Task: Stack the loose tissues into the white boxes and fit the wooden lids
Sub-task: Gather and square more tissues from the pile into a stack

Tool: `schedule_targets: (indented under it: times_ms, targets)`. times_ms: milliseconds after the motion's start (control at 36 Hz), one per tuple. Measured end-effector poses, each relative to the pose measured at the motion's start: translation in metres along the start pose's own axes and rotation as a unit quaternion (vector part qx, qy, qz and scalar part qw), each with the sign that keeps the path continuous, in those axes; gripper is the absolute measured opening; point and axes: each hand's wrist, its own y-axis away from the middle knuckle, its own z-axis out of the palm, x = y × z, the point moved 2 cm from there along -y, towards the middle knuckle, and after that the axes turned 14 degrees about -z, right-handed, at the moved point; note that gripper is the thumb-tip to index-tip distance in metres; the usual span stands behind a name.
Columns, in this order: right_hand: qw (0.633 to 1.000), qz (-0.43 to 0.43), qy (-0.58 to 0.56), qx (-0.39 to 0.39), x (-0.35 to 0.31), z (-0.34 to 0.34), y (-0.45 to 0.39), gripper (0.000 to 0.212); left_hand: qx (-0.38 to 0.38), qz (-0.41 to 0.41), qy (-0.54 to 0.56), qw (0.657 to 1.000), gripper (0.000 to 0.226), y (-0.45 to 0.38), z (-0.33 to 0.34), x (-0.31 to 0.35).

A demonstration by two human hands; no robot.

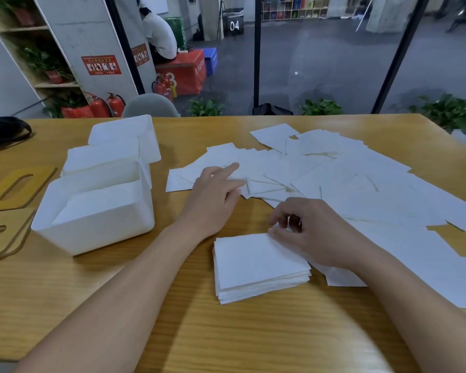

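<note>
Tissues (361, 184) lie spread on the worktop (172, 319).
Left hand (215, 195) presses them flat; right hand (307, 232) touches the neat stack (256, 267), fingers bent.

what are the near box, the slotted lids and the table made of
Near box: looks like matte white plastic, smooth moulded walls with rounded corners. Slotted lids: apparently thin light wood or plywood, tan with a darker cut edge. Table: wood-grain top, solid or laminate unclear.
</note>
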Motion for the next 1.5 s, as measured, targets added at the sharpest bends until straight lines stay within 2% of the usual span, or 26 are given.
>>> schedule_targets:
  times_ms: [250,583,833,889,1000,1056,1139,1222,1306,1333,1417,1500]
  targets:
    - [1.000,0.000,0.006,-0.017,0.002,0.001,-0.001,0.003,0.001,0.001,-0.050,0.999,0.042,-0.011,0.012,-0.006]
    - [1.000,0.007,0.001,-0.018,0.003,0.002,0.000,0.003,0.029,0.040,-0.094,0.994,0.036,-0.013,0.013,-0.001]
    - [1.000,0.009,-0.001,-0.016,0.005,0.002,0.000,0.003,0.022,0.041,-0.067,0.997,0.042,-0.013,0.011,-0.002]
    - [1.000,0.007,-0.002,-0.011,0.005,0.002,-0.001,0.004,0.046,0.064,-0.059,0.995,0.036,-0.009,0.008,0.002]
    - [1.000,0.000,-0.003,0.016,0.005,0.000,-0.002,0.005,0.125,0.114,-0.012,0.985,0.009,0.008,-0.005,0.009]
    - [0.999,-0.005,-0.002,0.037,0.004,-0.002,-0.002,0.006,0.140,0.128,0.012,0.982,0.010,0.017,-0.013,0.011]
    - [0.996,-0.017,-0.003,0.087,0.002,-0.005,-0.004,0.014,0.136,0.122,0.035,0.982,0.019,0.028,-0.021,0.012]
    - [0.991,-0.007,0.003,0.134,0.001,-0.009,-0.006,0.031,0.101,0.094,0.076,0.987,0.032,0.040,-0.025,0.012]
    - [0.989,-0.009,0.062,0.136,-0.001,-0.012,-0.006,0.046,0.087,0.108,0.104,0.985,0.032,0.047,-0.027,0.017]
    - [0.988,-0.011,0.077,0.131,-0.001,-0.012,-0.006,0.043,0.085,0.121,0.106,0.983,0.026,0.048,-0.028,0.018]
    - [0.988,-0.014,0.080,0.132,-0.002,-0.011,-0.007,0.014,0.070,0.126,0.132,0.981,0.016,0.049,-0.026,0.021]
    - [0.986,-0.017,0.069,0.148,-0.003,-0.011,-0.006,0.005,0.063,0.110,0.154,0.980,0.013,0.048,-0.025,0.019]
